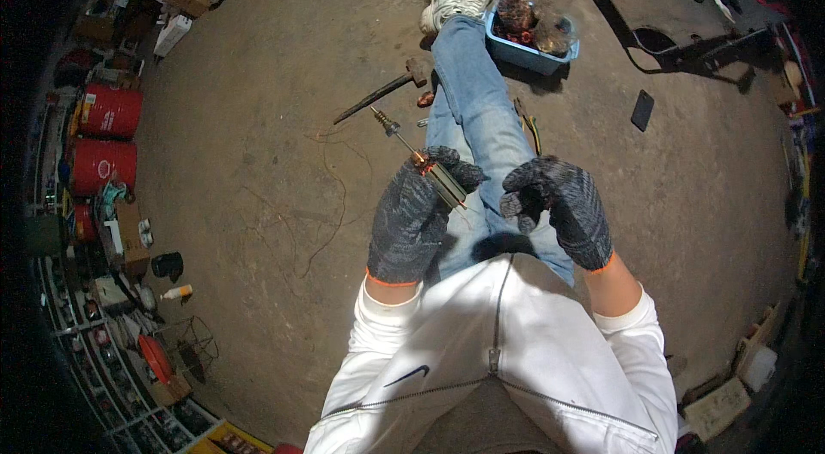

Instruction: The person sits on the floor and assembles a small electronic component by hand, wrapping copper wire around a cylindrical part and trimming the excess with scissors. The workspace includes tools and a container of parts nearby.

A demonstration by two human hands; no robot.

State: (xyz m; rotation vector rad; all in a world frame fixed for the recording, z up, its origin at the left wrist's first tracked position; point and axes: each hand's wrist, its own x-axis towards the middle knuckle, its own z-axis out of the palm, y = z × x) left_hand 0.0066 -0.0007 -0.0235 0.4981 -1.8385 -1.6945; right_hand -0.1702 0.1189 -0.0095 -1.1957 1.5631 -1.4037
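My left hand, in a dark grey knitted glove with an orange cuff edge, is closed around a motor armature. The armature has a ribbed metal core, copper windings at its ends, and a thin shaft with a spiral-looking piece that points up and left. A fine copper wire end sticks out at its lower end. To the right of it, my gloved right hand is held with curled fingers over my lap, apart from the armature. Whatever may be between those fingers is hidden.
A hammer lies on the floor left of my legs, with loose copper wire nearby. Beside my shoes stands a blue bin of copper scrap. A phone and a folding chair are right; red drums stand left.
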